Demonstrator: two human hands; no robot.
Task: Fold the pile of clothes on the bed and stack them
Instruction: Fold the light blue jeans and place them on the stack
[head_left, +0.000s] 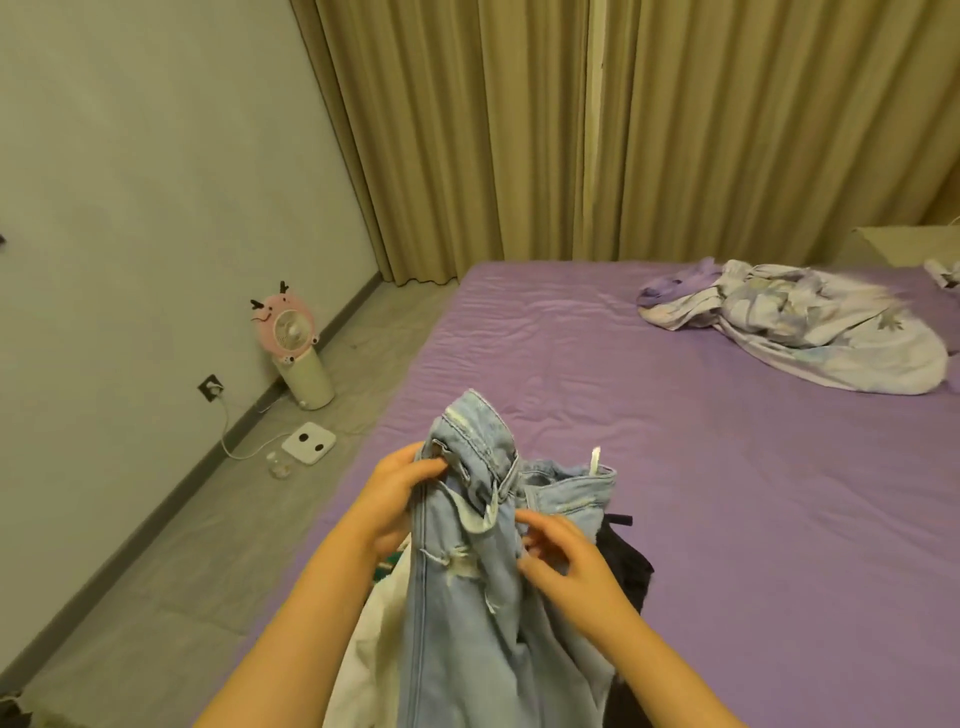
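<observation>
— Low in the middle of the frame, what is being held?

— A pair of light blue jeans (467, 545), lifted above the near edge of the bed (701, 467). The waistband stands up at the frame's centre and the legs hang down to the bottom edge.

— How do the hands sit on it?

— The left hand (395, 499) grips the waistband from the left side, thumb on the front by a belt loop, fingers curled behind the denim. The right hand (566, 561) is at the right of the fly area, fingers bent and pinching the cloth there.

— Anything else of the pile?

— Beneath the jeans, a white garment (369, 649) at lower left and a dark garment (628, 566) just right of the right hand, both on the purple sheet.

— Further off?

— A crumpled pale floral quilt (810, 327) lies at the right of the frame, well apart. At left, on the floor by the wall, a pink fan (288, 332) and a white scale (309, 441). Tan curtains (571, 130) fill the top.
</observation>
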